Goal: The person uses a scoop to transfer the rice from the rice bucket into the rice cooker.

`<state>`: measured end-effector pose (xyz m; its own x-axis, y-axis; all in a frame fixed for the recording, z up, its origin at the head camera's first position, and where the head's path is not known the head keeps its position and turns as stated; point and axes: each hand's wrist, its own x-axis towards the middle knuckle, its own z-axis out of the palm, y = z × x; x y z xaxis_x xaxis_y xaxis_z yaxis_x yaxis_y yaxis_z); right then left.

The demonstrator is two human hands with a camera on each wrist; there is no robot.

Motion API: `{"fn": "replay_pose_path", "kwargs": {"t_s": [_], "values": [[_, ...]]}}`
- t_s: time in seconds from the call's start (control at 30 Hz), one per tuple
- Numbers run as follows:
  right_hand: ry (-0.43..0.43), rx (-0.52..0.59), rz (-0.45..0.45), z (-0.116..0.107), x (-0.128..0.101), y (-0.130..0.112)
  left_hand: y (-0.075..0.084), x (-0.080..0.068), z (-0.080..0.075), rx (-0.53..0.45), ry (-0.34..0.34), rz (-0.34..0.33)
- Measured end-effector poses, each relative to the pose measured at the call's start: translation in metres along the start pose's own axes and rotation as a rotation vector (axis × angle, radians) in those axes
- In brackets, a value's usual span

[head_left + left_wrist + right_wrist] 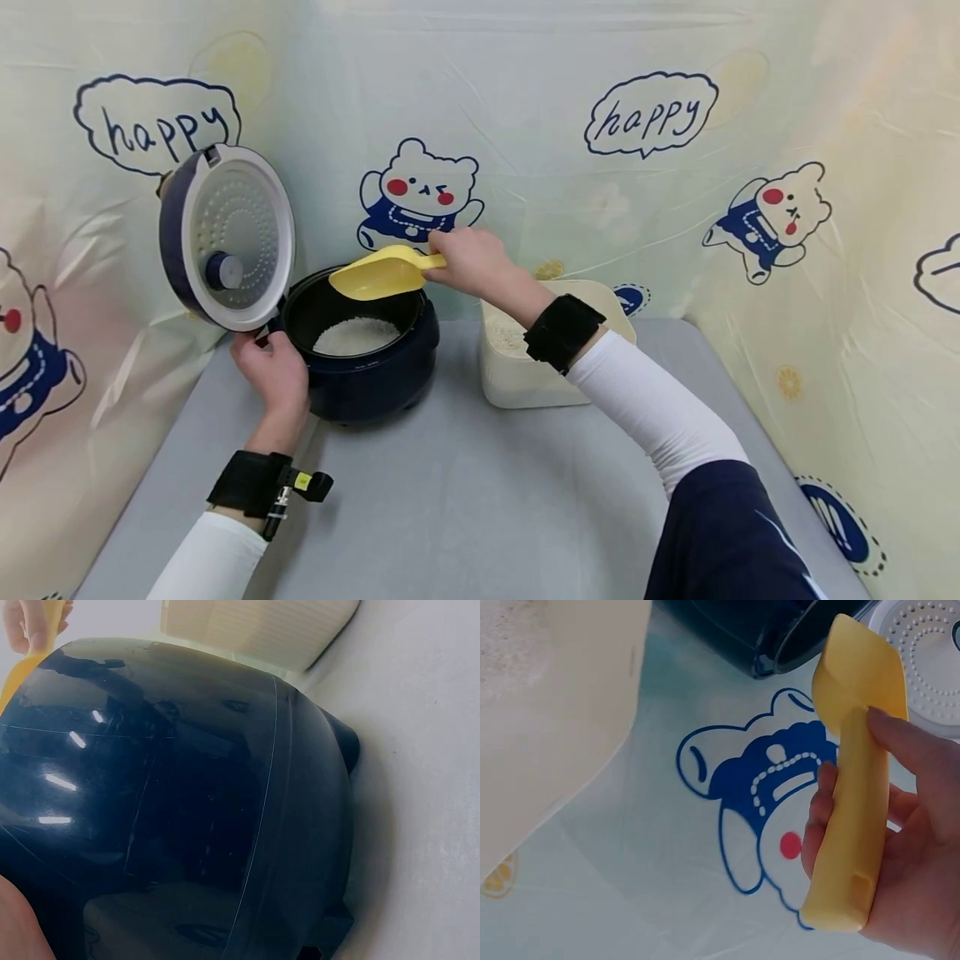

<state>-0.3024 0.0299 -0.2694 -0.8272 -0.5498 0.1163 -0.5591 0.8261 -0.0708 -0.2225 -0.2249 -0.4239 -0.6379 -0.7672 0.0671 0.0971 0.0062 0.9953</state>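
Observation:
My right hand (pixel 476 262) grips the handle of a yellow scoop (pixel 378 275) above the rim of a dark blue rice cooker (pixel 371 392). In the right wrist view, fingers and thumb wrap the scoop's handle (pixel 847 825); no rice shows in its bowl. White rice (pixel 358 336) lies inside the cooker's dark pot. The cooker's lid (pixel 240 225) stands raised at the left, its pale inner side toward the pot. Just below the lid, my left hand (pixel 273 371) holds the cooker's left side near the hinge; some of its fingers are hidden.
A cream container (pixel 525 387) with rice (pixel 506 337) in it stands right of the cooker, partly behind my right forearm. Both stand on a grey tabletop (pixel 465 500). A printed sheet with bears (pixel 525 125) hangs behind and along the sides.

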Motion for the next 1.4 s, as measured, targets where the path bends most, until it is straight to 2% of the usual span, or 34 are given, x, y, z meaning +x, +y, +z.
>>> {"fn": "replay_pose_path", "kwargs": {"t_s": [0.2,0.37,0.8,0.93,1.03,1.27,1.4], "values": [[-0.057,0.165,-0.008,0.0,-0.009,0.024,-0.002,0.0,-0.001,0.008,0.006,-0.008],[-0.109,0.337,0.062,-0.001,-0.029,0.051,-0.002,0.0,-0.001,0.021,-0.007,-0.001],[-0.194,0.504,0.209,-0.009,-0.094,0.133,-0.002,0.003,0.002,0.026,-0.035,0.016],[-0.221,0.485,0.254,-0.009,-0.113,0.159,-0.003,0.003,0.003,0.009,-0.041,0.018],[-0.239,0.425,0.288,-0.009,-0.123,0.17,-0.003,0.003,0.002,0.01,-0.036,0.022],[-0.336,0.238,0.375,-0.014,-0.14,0.177,-0.001,0.003,-0.002,0.019,-0.041,0.011],[-0.356,0.112,0.419,-0.013,-0.146,0.178,0.0,0.002,-0.003,0.004,-0.057,0.004]]}}
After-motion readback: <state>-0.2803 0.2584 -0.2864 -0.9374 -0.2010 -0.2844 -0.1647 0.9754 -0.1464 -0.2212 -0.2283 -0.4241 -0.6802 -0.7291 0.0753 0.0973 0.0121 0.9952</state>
